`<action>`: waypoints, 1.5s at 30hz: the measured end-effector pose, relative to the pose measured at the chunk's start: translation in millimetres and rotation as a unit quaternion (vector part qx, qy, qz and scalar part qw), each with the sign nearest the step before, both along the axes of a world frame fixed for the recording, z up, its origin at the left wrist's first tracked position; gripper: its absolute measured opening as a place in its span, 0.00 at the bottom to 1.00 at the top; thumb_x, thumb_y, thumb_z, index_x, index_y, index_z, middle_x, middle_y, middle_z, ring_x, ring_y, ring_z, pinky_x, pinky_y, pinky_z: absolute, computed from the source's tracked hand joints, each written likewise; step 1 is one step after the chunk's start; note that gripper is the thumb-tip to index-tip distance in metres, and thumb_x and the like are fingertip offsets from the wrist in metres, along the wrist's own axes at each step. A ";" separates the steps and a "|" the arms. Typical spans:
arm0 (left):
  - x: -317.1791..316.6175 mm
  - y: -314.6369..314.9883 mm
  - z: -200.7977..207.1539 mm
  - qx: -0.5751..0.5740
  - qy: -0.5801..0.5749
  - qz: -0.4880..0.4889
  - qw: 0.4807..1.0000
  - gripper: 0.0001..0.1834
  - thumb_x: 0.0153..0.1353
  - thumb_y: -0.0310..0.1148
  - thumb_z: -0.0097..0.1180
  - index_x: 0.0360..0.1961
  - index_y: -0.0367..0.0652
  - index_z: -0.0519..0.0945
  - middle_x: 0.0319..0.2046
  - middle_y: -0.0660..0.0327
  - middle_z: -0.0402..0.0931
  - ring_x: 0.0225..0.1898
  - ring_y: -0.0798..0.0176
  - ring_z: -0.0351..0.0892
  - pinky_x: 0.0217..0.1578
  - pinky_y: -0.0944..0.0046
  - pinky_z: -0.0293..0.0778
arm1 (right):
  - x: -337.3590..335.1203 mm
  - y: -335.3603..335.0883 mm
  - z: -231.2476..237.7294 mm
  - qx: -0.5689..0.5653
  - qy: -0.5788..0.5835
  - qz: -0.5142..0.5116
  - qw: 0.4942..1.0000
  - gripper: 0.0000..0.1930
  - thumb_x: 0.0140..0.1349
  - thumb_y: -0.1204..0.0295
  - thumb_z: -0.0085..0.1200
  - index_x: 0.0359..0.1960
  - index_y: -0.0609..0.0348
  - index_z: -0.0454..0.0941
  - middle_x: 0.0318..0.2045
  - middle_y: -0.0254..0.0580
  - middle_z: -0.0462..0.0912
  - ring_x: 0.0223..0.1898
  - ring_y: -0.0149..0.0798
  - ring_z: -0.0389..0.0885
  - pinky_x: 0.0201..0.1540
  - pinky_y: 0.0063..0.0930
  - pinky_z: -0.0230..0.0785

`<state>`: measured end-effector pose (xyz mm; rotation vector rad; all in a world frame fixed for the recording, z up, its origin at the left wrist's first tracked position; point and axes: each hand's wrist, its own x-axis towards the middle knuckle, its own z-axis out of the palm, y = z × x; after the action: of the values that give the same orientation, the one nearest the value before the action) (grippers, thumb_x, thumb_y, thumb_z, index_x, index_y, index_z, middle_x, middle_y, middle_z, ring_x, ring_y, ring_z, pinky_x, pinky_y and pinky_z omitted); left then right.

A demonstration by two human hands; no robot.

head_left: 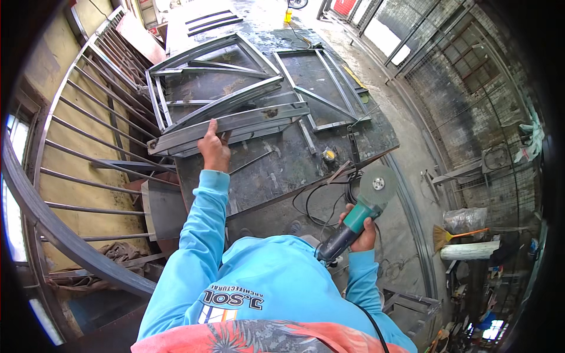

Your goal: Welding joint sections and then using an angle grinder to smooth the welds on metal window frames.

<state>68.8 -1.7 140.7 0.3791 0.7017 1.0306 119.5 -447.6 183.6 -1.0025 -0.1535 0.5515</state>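
My left hand (215,150) is closed round the near side of some grey square metal tubes (259,117), its thumb lying over the upper edge. These tubes rest across the near part of a dark worktable (259,182), beside a welded metal frame (235,40). Off the table's right front corner, my right hand (366,236) grips a green and black angle grinder (355,219). The grinder's large round disc (372,183) points up and away from me, apart from the tubes. A hammer (272,152) and a yellow tape measure (328,155) lie near the table's front edge.
A second metal frame (315,120) lies farther right on the table. Black cable (318,217) loops below its front edge. Curved railing with several bars (97,156) stands close on my left. Long metal profiles (412,229) and a broom (442,236) are on the right.
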 end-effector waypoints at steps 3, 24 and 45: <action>2.5 10.6 11.0 0.055 0.035 0.010 0.998 0.10 0.64 0.31 0.61 0.42 0.37 0.79 0.40 0.57 0.80 0.39 0.57 0.80 0.36 0.52 0.78 | 18.7 -7.1 -9.1 0.092 0.071 0.064 0.991 0.42 0.52 0.42 0.65 0.56 0.66 0.70 0.49 0.52 0.77 0.45 0.53 0.80 0.44 0.47 0.76; -1.1 20.9 25.4 0.099 0.191 -0.028 0.976 0.22 0.59 0.33 0.65 0.53 0.36 0.77 0.42 0.56 0.82 0.40 0.58 0.83 0.35 0.61 0.78 | 162.9 -37.3 -31.9 0.133 0.096 0.237 0.958 0.49 0.52 0.44 0.65 0.65 0.69 0.60 0.56 0.58 0.73 0.51 0.54 0.79 0.46 0.50 0.80; 73.1 21.9 20.6 0.110 0.234 0.016 0.966 0.19 0.54 0.30 0.71 0.40 0.27 0.78 0.34 0.53 0.81 0.30 0.59 0.80 0.29 0.57 0.77 | 143.0 -24.9 -7.0 0.026 0.092 0.191 0.977 0.38 0.61 0.46 0.57 0.63 0.64 0.63 0.50 0.52 0.75 0.47 0.52 0.79 0.48 0.48 0.76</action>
<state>141.9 20.3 161.2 0.8252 1.0204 1.0624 262.5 -472.5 176.7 -0.8681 -0.1961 0.9848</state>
